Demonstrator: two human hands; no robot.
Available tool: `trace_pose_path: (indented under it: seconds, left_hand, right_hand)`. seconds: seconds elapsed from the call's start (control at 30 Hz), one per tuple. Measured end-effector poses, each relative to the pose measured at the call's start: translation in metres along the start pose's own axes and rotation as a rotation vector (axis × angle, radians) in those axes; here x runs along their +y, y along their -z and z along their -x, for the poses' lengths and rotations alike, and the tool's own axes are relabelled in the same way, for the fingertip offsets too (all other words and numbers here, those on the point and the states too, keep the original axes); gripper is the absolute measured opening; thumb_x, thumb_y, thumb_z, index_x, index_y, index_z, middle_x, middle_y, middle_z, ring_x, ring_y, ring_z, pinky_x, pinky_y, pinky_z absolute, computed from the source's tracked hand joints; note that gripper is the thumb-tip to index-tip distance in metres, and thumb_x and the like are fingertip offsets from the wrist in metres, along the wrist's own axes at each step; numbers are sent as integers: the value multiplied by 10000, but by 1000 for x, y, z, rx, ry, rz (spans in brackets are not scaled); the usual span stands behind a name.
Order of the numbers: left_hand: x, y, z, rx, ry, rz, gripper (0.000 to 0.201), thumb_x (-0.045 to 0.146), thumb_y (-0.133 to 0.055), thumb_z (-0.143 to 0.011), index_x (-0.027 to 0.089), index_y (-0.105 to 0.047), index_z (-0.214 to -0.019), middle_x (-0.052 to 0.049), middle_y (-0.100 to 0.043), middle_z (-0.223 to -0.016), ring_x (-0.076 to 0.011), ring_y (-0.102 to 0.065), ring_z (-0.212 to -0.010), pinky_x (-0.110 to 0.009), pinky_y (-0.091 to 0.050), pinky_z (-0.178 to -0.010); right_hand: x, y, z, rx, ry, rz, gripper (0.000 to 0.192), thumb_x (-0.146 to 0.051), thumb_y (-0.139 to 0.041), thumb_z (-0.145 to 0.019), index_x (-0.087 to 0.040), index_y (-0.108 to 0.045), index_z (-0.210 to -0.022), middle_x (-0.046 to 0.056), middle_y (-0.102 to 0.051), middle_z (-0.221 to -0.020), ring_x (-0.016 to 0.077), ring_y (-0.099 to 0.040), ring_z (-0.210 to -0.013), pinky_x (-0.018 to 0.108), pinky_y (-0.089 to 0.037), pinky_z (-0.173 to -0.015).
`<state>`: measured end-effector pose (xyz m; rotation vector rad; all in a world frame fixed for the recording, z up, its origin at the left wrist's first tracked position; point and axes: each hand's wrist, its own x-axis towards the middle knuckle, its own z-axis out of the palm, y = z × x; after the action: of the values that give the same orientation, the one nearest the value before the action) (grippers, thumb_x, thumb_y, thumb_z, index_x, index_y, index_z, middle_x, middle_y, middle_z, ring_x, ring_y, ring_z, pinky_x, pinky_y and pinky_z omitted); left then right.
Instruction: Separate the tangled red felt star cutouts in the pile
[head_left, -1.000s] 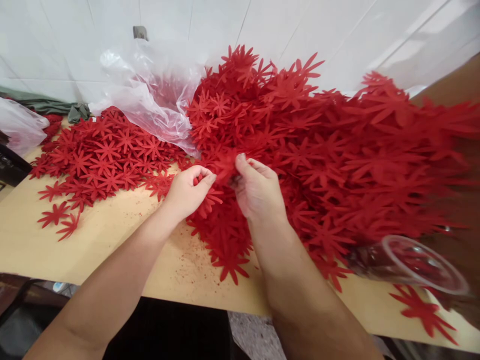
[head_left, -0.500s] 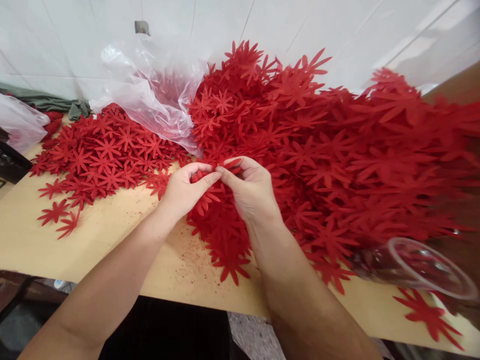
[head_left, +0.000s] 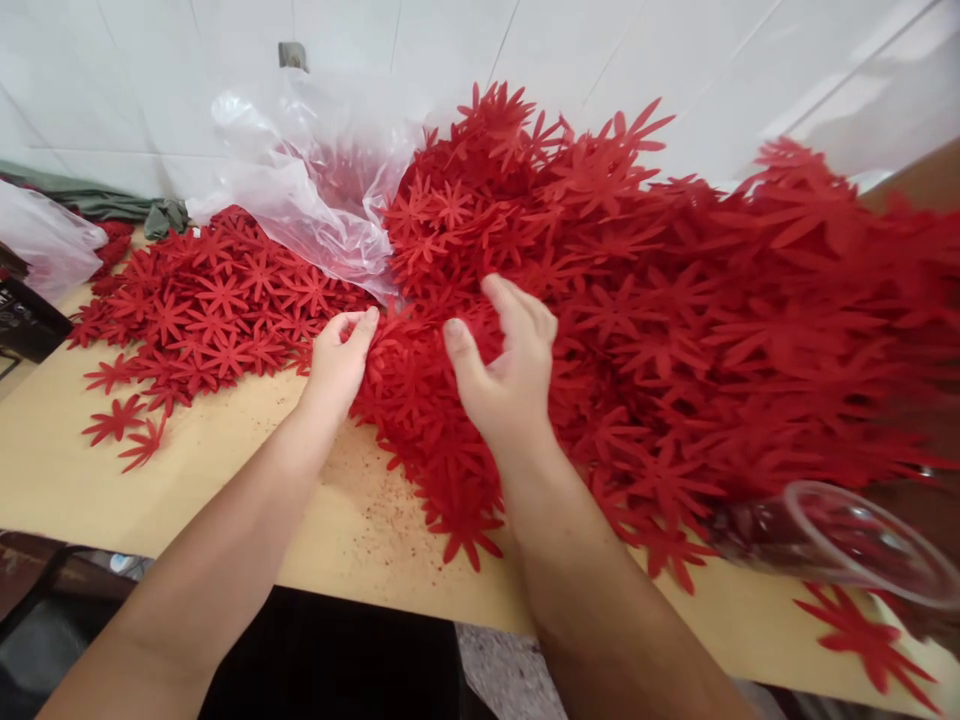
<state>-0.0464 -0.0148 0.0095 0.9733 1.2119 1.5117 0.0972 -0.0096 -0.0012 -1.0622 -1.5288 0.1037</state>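
My left hand [head_left: 341, 360] is closed in a pinch, thumb against forefinger, at the left edge of the large heap of red flower-shaped cutouts [head_left: 622, 310]. A red flower cutout shows at its fingertips, though its outline blends into the pieces behind. My right hand [head_left: 510, 360] hovers over the heap with thumb and fingers apart and nothing between them. Each cutout has several narrow rounded petals. To the left of my left hand lies a lower pile of the same red cutouts [head_left: 225, 295].
A crumpled clear plastic bag [head_left: 322, 210] stands between the piles against the white wall [head_left: 150, 80]. A clear plastic cup [head_left: 810, 540] lies on its side at right on the wooden table [head_left: 225, 450]. One loose cutout [head_left: 870, 635] rests near the front edge.
My hands have parted. The left one has drawn back to the left, still pinched; the right one has let go and spread its fingers over the heap.
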Motion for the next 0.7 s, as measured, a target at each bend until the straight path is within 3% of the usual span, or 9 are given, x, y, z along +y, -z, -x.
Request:
trace_pose_path:
  seconds: [0.13, 0.23, 0.37, 0.53, 0.7]
  left_hand:
    - [3, -5, 6, -75, 65, 67, 120, 262, -599, -766, 152, -557, -746, 54, -541, -626, -23, -470, -547, -151, -379, -560]
    - [8, -9, 11, -139, 174, 55, 124, 272, -559, -804, 158, -561, -754, 60, -515, -569, -25, -439, -474, -161, -340, -481]
    - [12, -10, 14, -166, 337, 84, 190, 345, -524, -828, 172, -537, -753, 71, -463, -495, -28, -375, -374, -173, -270, -395]
    - [10, -9, 16, -207, 412, 160, 271, 415, -497, -837, 158, -567, -787, 71, -435, -486, -17, -353, -346, -162, -252, -372]
    - [7, -10, 13, -241, 411, 93, 315, 433, -415, -871, 171, -567, -960, 38, -563, -543, -42, -397, -335, -179, -296, -370]
  right_hand:
    - [-14, -6, 8, -241, 111, -41, 408, -319, -572, -781, -231, -550, -1179, 96, -613, -1151, 226, -532, -1087, 457, -407, -978]
    - [-12, -5, 7, -333, 137, -56, 347, -208, -536, -787, -260, -587, -1127, 67, -618, -1122, 207, -530, -1092, 440, -403, -989]
    - [-11, -2, 4, -328, 122, -83, 278, -200, -597, -747, -250, -625, -1019, 63, -618, -1075, 211, -523, -1087, 438, -395, -985]
    - [-16, -5, 7, -316, 104, -71, 57, -179, -608, -713, -216, -570, -732, 34, -605, -863, 203, -544, -937, 436, -420, -906]
    - [-13, 2, 1, -84, 27, -29, 51, -181, -580, -716, -211, -545, -695, 59, -564, -918, 211, -528, -965, 430, -409, -910]
